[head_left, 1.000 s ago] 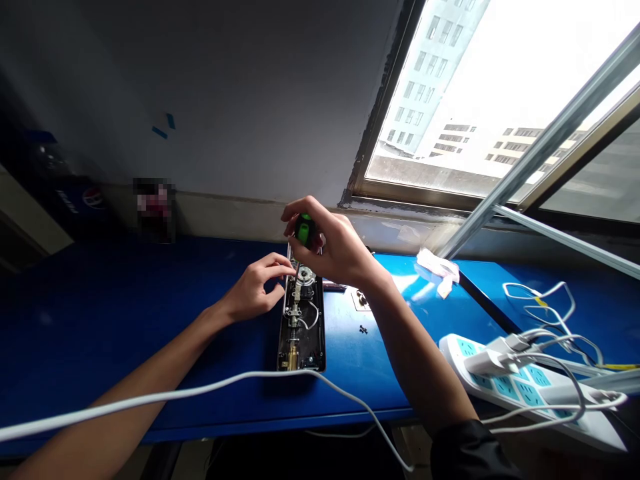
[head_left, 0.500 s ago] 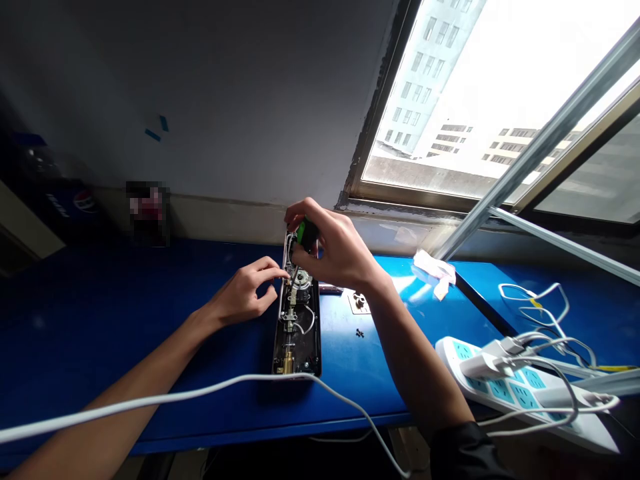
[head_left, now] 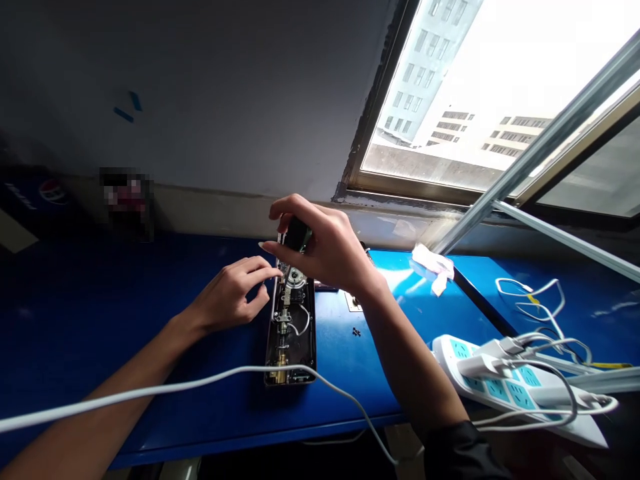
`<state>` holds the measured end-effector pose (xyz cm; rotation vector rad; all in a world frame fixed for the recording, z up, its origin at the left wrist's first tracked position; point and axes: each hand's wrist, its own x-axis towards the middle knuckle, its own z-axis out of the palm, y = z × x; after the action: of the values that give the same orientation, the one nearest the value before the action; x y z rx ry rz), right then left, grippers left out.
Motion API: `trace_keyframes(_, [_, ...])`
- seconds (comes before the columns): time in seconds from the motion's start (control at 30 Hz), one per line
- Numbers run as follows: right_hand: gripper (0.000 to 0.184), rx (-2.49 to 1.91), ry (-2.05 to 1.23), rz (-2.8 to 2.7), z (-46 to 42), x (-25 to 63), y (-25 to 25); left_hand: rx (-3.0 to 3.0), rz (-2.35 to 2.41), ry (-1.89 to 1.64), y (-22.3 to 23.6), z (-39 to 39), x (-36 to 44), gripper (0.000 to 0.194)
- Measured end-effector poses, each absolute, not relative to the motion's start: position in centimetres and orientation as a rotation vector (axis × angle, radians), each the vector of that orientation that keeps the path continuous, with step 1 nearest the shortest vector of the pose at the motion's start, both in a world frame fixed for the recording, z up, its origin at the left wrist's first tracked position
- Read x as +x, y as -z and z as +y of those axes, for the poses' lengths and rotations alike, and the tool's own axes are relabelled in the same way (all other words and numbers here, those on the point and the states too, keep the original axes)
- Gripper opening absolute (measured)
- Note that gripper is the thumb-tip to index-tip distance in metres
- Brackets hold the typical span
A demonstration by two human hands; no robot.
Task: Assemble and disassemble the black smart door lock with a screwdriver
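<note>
A long, narrow black housing (head_left: 305, 347) lies on the blue table with its inside exposed, showing metal parts, a round piece and a white wire. The index fingertip of my left hand (head_left: 237, 290) touches its left side near the middle, with the thumb held apart. Over the housing's far end, my right hand (head_left: 327, 250) has its fingers around the dark handle of a screwdriver (head_left: 299, 233). The thumb stretches out to the left across it. My right hand hides the screwdriver's tip and the far end of the housing.
Small dark screws (head_left: 356, 331) and a pale plate (head_left: 353, 302) lie right of the housing. A white cable (head_left: 200, 381) crosses in front of its near end. At right stands a power strip (head_left: 520, 393) with plugs and tangled cords, near a metal bar (head_left: 500, 193).
My right thumb has moved outward to the left, and the handle's green part has turned from sight. My left finger stays at the housing. The whole view has shifted slightly.
</note>
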<state>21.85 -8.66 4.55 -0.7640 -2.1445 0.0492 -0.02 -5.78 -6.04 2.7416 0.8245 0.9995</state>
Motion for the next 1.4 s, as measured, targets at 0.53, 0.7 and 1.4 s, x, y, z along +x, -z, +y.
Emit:
trace_keyframes(0.53, [0.032,-0.764,-0.12,-2.153,-8.9,21.9,-4.7,2.773,0.827,-1.023,6.1,-5.7,-0.2,0.035])
trace_keyframes(0.7, [0.049,-0.781,-0.107,-2.184,-9.3,21.8,-4.6,2.777,0.822,-0.996,6.1,-6.0,0.1,0.031])
trace_keyframes(1.4, [0.051,-0.781,-0.027,-2.22,-9.8,21.4,-4.7,2.765,0.795,-0.983,6.6,-6.1,0.3,0.029])
